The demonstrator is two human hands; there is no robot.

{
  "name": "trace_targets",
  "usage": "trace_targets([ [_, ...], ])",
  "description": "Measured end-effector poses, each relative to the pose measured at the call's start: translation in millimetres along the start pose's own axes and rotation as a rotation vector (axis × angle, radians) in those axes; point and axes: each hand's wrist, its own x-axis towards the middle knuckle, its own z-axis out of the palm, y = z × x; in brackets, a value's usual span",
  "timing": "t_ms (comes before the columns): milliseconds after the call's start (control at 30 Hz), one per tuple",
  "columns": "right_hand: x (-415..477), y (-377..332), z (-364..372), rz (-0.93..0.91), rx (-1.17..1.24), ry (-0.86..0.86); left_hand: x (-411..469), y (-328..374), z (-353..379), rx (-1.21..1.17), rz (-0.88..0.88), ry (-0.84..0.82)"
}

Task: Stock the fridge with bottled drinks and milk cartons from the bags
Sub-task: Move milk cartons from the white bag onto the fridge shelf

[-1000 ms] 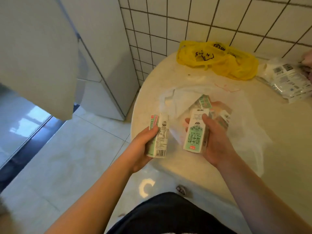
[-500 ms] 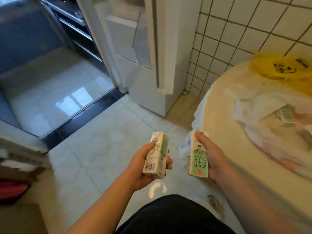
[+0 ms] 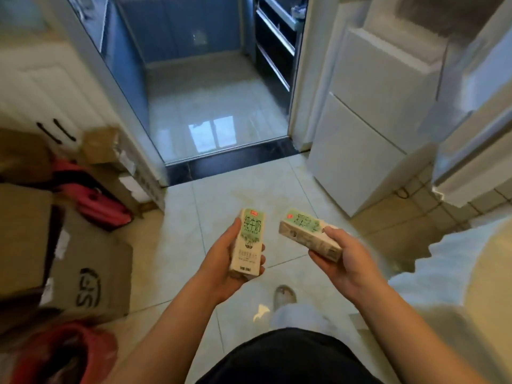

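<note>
Green-and-white cardboard is filling both of your hands: your left hand (image 3: 221,263) is gripping one milk carton (image 3: 248,242) upright, thumb on its near side and fingertips curling round the far edge, so the printed front is facing you. Your right hand (image 3: 347,266) is clamping a second carton (image 3: 306,236) that is lying tipped on its side, its top pointing toward the upper left of the frame. Both cartons are hanging in the air at lower centre, over the tiled floor, near each other but not touching. A second ago you were standing over the table with the open bag right behind the cartons. Now your view is swinging away from it, the bag is gone from the picture, and only the table's edge (image 3: 496,286) is showing at the far right. The white fridge (image 3: 360,139) is coming in at the upper right instead, well apart from your hands. I am reading that as the picking being over for this pair and the carrying being under way; neither carton is in the fridge yet. Each carton is looking small, square-edged and undented, with a pale body, a green panel and a red mark by the top.
</note>
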Motion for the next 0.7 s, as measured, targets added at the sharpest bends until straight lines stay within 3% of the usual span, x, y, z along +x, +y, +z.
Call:
trace_targets([
  [200, 39.8, -12.3, 71.1, 0.174, 0.081, -0.231, 19.7, 51.7, -19.0, -0.009, 0.04, 0.093],
  [467, 114.1, -76.3, 150.7, 0.198, -0.019, -0.473, 100.1, 159.2, 4.8, 0.064, 0.064, 0.186],
  [567, 145.9, -108.1, 177.0, 0.154, -0.1, -0.484, 136.1, 198.2, 18.3, 0.05, 0.085, 0.175],
  [700, 186.5, -141.5, 204.0, 0.044, -0.222, -0.373, 179.3, 239.7, 38.7, 0.094, 0.105, 0.149],
])
